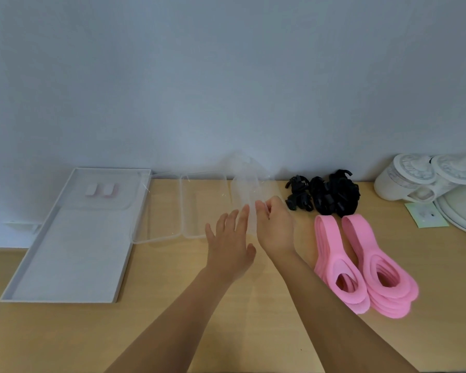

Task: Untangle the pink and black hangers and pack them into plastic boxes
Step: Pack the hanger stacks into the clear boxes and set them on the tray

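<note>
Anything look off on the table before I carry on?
Only the black hangers stand out: a tangled heap, while the pink hangers lie in two neat stacks. The clear box pinched by the right hand is tilted up.

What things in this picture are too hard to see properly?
- Head view: the clear box in the right hand is motion-blurred; its shape is unclear.
- Black hangers: a tangled heap, too small to count.
- White pots: cut off by the right edge.
- Two small pink pieces in the white tray: too blurred to identify.
</note>
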Demonstrator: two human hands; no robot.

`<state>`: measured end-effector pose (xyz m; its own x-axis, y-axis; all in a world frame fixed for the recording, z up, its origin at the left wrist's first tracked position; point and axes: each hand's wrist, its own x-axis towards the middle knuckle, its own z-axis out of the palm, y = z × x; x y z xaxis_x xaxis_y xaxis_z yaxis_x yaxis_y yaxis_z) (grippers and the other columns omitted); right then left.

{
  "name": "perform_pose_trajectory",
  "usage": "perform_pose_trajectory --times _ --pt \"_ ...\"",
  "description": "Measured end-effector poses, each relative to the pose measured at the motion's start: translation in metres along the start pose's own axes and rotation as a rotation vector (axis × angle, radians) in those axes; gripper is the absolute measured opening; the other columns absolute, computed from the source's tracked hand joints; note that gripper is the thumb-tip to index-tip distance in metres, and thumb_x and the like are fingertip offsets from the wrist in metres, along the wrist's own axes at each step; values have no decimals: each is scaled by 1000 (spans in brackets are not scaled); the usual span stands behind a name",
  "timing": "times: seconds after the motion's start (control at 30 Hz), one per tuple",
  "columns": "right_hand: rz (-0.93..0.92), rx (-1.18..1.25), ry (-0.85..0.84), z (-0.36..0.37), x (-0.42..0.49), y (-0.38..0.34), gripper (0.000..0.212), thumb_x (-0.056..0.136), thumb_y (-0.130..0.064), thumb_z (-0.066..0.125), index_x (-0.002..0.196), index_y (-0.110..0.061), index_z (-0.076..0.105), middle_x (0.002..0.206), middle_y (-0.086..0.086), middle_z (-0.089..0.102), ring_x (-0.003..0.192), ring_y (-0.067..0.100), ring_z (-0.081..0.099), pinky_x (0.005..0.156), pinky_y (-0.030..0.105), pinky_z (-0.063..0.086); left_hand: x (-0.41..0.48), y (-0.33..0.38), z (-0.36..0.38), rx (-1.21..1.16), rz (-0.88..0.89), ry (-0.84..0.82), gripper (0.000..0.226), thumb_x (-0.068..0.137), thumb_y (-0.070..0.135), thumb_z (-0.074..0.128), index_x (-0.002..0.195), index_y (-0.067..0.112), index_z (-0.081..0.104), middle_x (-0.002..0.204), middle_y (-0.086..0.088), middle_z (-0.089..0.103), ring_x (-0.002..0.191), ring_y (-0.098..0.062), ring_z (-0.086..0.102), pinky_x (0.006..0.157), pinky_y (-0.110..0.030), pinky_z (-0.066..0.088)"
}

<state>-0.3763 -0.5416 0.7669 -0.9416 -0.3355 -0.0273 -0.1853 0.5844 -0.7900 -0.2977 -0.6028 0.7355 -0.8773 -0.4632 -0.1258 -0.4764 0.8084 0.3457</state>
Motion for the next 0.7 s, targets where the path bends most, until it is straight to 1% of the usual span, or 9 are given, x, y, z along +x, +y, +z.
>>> perform_pose_trajectory --times 0.03,0.17,0.27,0.33,0.4,0.47,0.53,0.6,0.7 --pt "-18 -5 21 -2 0 1 32 97 -23 45 66 -19 37 62 -8 41 58 11 40 83 46 45 1 1 -2 9 -18 -11 76 93 33 45 151 24 -4 156 3 10 145 -20 3 114 -53 5" --pt "-89 -54 99 -10 -5 3 30 96 -22 46 68 -14 39 60 -9 36 64 16 40 74 41 40 5 5 -9 46 -100 -54 65 94 33 42 149 14 13 157 1 10 146 -22 -3 113 -57 0" --pt "-110 -131 104 -21 -9 6 29 98 -27 43 72 -12 42 64 -11 34 68 15 39 68 30 31 6 8 -10 38 -107 -14 76 92 31 44 150 12 -1 158 2 6 146 -22 -2 113 -57 1" --pt "-120 -147 131 -26 -12 12 31 98 -31 41 72 -14 40 64 -10 35 71 17 40 69 31 32 7 11 -9 35 -40 -19 79 92 31 45 150 18 -6 158 1 1 146 -23 -4 114 -54 1" --pt "-150 -158 194 -27 -14 20 31 96 -36 39 69 -20 36 65 -7 39 74 20 43 69 37 38 9 12 -8 97 54 -67 70 94 35 43 151 24 2 159 -2 0 146 -24 -6 114 -53 1" --pt "-191 -122 224 -25 -15 31 32 95 -30 45 67 -21 34 64 -6 40 71 22 43 72 42 40 11 11 -6 161 82 -119 53 99 39 35 147 23 24 159 -3 1 146 -26 -6 115 -52 2" --pt "-254 -116 243 -24 -18 39 33 93 -27 50 66 -22 33 61 -7 37 64 19 40 76 40 38 15 6 -5 187 67 -138 44 101 39 28 139 20 39 160 -3 1 146 -25 -6 115 -50 4" --pt "-311 -154 254 -25 -22 44 31 92 -35 43 66 -22 33 61 -8 37 61 17 38 79 34 32 21 1 -5 195 52 -139 42 103 35 25 137 18 43 160 -3 0 147 -23 -6 116 -47 5" --pt "-354 -184 269 -27 -26 47 29 90 -37 38 66 -22 32 62 -10 35 58 15 36 76 31 29 31 -4 -6 164 27 -91 42 103 28 25 143 16 34 160 -5 2 147 -21 -3 117 -43 9"
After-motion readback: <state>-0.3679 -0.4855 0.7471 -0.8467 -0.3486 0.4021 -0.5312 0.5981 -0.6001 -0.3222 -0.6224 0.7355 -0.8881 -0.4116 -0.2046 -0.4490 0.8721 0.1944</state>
